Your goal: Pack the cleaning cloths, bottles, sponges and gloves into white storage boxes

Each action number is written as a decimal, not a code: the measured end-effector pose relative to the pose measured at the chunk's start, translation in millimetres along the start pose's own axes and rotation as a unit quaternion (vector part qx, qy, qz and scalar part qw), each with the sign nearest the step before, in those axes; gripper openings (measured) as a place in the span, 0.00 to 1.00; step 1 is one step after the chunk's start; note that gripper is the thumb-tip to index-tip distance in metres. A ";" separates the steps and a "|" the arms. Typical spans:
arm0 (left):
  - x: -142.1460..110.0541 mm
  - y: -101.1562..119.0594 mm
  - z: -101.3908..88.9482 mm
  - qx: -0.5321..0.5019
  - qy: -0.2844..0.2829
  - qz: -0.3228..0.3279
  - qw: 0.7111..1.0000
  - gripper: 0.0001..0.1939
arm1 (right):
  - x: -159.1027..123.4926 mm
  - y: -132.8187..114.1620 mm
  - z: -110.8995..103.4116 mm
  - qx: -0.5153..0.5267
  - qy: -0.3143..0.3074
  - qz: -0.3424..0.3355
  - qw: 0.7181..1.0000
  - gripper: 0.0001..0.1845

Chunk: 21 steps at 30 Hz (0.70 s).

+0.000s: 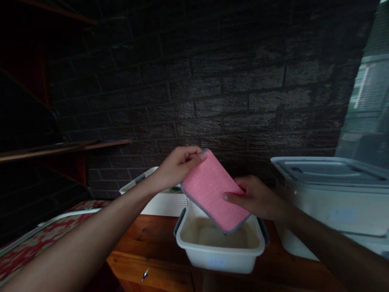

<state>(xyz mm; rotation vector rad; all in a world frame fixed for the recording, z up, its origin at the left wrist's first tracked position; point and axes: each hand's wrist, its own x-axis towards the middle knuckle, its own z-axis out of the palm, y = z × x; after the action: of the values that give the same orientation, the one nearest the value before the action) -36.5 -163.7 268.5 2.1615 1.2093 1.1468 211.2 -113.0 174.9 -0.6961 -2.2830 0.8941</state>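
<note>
I hold a pink woven cloth (209, 190) with a dark stitched edge, folded into a rectangle, above an open white plastic tub (219, 253). My left hand (176, 166) pinches its upper corner between thumb and fingers. My right hand (255, 196) grips its right side, thumb on the front and fingers behind. The cloth's lower corner hangs just inside the tub's rim. The tub looks empty apart from the cloth above it.
The tub sits on a wooden table (146, 243). A large white lidded box (331, 194) stands at the right. A white perforated basket (161, 198) is behind my left arm. A red patterned surface (39, 235) lies at the left, under dark shelves on a brick wall.
</note>
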 end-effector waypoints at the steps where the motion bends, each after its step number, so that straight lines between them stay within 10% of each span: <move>1: -1.2 -1.6 -5.1 -0.006 0.019 -0.007 1.000 0.18 | -5.4 6.1 3.0 0.002 0.003 0.006 1.000 0.19; 11: -17.6 -50.8 -24.9 0.079 0.175 -0.035 0.981 0.19 | -28.5 22.3 6.5 0.129 0.121 0.033 0.984 0.22; 21: -39.8 -66.8 -1.3 0.128 0.137 -0.114 0.976 0.24 | -13.6 4.5 -7.5 -0.009 0.314 0.023 0.949 0.21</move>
<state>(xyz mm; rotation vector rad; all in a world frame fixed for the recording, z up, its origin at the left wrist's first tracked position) -82.6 -161.2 205.9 2.0145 1.7628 1.2770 226.8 -115.7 171.8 -0.8932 -1.7116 0.5606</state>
